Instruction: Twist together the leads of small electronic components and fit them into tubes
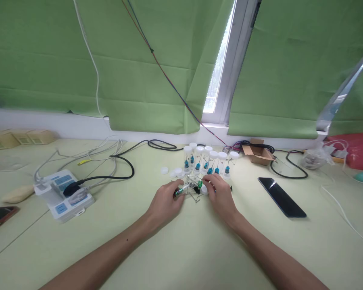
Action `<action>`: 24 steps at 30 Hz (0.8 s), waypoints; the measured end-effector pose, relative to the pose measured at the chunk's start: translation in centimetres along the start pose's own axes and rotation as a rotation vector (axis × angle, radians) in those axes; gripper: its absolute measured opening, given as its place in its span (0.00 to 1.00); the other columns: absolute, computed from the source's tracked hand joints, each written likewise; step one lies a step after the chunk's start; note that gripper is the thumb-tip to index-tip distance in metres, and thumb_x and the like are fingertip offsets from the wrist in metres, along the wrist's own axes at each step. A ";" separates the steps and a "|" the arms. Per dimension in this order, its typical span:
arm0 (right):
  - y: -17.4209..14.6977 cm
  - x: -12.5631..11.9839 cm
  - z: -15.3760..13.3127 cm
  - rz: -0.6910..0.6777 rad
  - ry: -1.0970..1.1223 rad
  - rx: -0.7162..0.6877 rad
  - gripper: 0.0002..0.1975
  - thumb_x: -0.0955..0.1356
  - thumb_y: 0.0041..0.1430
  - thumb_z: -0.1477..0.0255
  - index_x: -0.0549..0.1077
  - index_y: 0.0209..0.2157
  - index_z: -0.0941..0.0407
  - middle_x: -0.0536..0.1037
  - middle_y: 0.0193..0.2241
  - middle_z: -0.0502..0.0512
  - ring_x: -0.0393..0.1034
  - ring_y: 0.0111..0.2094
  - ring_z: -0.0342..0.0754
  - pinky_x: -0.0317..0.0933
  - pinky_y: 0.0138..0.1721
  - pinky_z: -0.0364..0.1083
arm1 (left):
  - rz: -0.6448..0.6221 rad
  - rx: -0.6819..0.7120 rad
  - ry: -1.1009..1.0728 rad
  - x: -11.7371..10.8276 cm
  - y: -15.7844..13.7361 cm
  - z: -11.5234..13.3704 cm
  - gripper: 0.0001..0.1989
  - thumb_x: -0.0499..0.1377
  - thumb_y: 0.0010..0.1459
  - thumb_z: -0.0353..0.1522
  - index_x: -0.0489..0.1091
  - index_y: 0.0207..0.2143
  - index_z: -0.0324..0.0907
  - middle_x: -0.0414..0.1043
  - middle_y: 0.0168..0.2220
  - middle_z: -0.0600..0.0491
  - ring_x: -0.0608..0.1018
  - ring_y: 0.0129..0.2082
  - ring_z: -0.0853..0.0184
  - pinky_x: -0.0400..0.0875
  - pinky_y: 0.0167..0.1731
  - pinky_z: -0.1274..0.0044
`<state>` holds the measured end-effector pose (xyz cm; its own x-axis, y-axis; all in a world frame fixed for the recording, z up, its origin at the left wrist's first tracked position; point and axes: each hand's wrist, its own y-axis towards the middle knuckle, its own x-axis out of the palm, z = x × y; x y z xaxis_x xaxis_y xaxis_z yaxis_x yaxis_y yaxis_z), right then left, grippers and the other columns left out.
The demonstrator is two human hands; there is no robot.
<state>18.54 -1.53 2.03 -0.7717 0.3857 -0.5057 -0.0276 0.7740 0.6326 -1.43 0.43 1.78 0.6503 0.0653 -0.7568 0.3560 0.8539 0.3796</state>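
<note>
My left hand [169,198] is closed around a slim, clear item with a dark green end [179,192]; its exact kind is too small to make out. My right hand [220,195] has its thumb and fingertips pinched at a small bright green part [200,184]. Between the hands lie thin metal pieces [196,198], a small black part [196,189] and a white round cap [203,189]. Just behind stand several clear tubes with white caps [213,154], each with a blue part inside. Loose white caps [178,171] lie left of the tubes.
A white power strip [68,197] with plugs and cables sits at the left. On the right lies a black phone [281,197], with an open cardboard box [258,154] behind it. Black cables [161,144] run along the back. Another phone [0,217] is at the left edge.
</note>
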 end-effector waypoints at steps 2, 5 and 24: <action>0.0 0.0 0.1 0.006 0.007 -0.005 0.10 0.60 0.65 0.77 0.72 0.35 0.55 0.72 0.32 0.54 0.67 0.32 0.47 0.61 0.34 0.45 | -0.003 -0.004 0.004 0.1 0.0 0.0 0.10 0.54 0.56 0.30 0.69 0.42 0.44 0.73 0.31 0.54 0.70 0.27 0.66 0.62 0.27 0.77; 0.1 0.0 0.3 0.015 0.008 -0.012 0.09 0.61 0.65 0.77 0.72 0.35 0.56 0.73 0.32 0.55 0.68 0.32 0.47 0.62 0.34 0.45 | -0.012 0.000 0.009 0.1 -0.1 -0.1 0.11 0.55 0.56 0.30 0.69 0.42 0.44 0.74 0.31 0.54 0.71 0.27 0.66 0.62 0.28 0.77; -0.1 0.1 0.1 0.074 0.047 -0.126 0.09 0.62 0.65 0.77 0.71 0.42 0.54 0.75 0.35 0.55 0.72 0.36 0.49 0.66 0.37 0.47 | -0.050 0.029 -0.003 0.4 -0.2 -0.1 0.11 0.55 0.56 0.29 0.69 0.43 0.44 0.74 0.31 0.53 0.71 0.27 0.67 0.63 0.28 0.77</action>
<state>18.49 -1.56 1.84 -0.8032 0.4136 -0.4287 -0.0463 0.6741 0.7372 -1.33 0.38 1.36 0.6335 0.0217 -0.7735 0.4068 0.8410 0.3567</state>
